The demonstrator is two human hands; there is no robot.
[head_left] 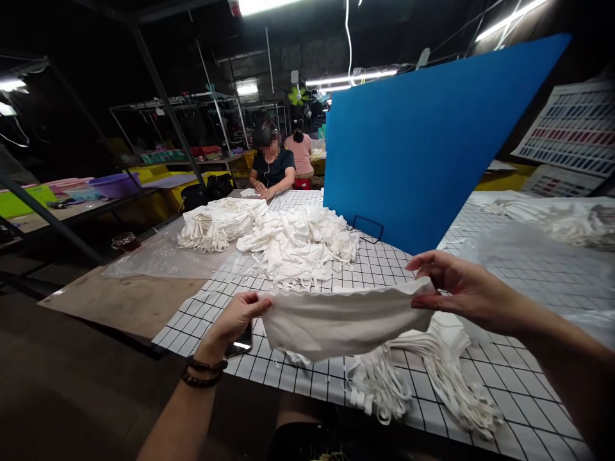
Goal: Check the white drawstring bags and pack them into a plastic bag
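White cloth point(336, 323), ends pinched between fingers point(257, 307)

Phone point(241, 342) mostly hidden behind left hand point(235, 318). Near stack of white pieces point(432, 378) partly covered by held cloth point(341, 320). Colour chart point(574, 131) cut by right edge, swatches too small to read. Far shelf items indistinct.

A grid-patterned table point(384, 269) carries heaped white fabric pieces point(298, 243), a phone point(240, 342), clear plastic sheet point(163, 256), and a blue board point(423, 141).
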